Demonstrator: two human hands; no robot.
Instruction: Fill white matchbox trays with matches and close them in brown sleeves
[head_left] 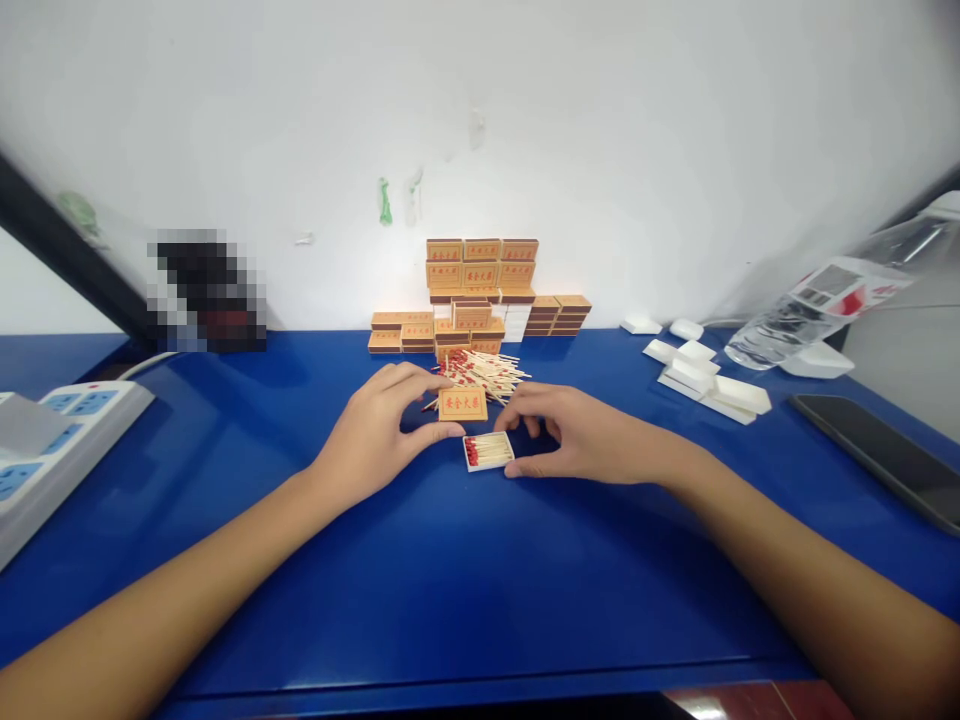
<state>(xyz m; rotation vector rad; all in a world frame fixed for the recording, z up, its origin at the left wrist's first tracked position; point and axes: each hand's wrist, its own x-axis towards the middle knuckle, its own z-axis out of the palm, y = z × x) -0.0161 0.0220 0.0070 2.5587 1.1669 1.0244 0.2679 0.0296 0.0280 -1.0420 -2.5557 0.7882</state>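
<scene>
My left hand (374, 425) has its index finger at the upper edge of an orange matchbox sleeve (463, 404) and its thumb at the lower edge, gripping it. Just below the sleeve lies a white matchbox tray (489, 463), filled with a row of matches (489, 448) whose red heads point left. The thumb and fingers of my right hand (574, 435) close around the right end of this tray. Behind the sleeve is a loose pile of matches (487, 372), red heads mostly to the left. Some fingertips are partly hidden.
Stacked matchboxes (480, 275) stand against the wall behind the pile. White empty trays (701, 380) lie at right, near a plastic bottle (795, 315) and a black phone (885, 455). A power strip (75, 440) sits at left on the blue table (465, 590); a pixelated dark object (210, 290) is behind it.
</scene>
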